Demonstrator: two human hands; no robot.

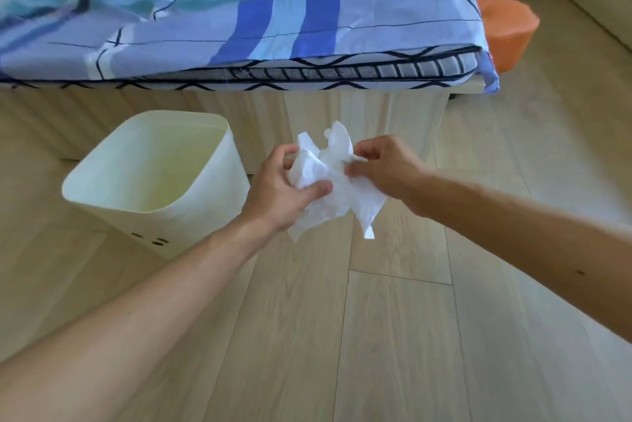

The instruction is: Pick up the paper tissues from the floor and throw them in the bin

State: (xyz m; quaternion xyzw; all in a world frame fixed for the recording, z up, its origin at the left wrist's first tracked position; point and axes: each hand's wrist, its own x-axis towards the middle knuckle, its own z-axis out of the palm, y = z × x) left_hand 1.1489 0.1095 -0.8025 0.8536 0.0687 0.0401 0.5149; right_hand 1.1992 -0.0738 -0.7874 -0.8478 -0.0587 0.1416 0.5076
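A crumpled bunch of white paper tissues [337, 189] hangs in the air between both hands, above the wooden floor. My left hand [280, 192] grips its left side with thumb and fingers. My right hand [383, 168] pinches its upper right part. A loose corner of the tissue dangles below the hands. The cream plastic bin [212, 202] stands open on the floor just left of my left hand, and I see nothing inside it.
A bed [239, 11] with a blue patterned sheet runs across the back, its wooden base behind the bin. An orange stool [506, 31] stands past the bed's right corner. Light wooden floor [393, 336] spreads in front and to the right.
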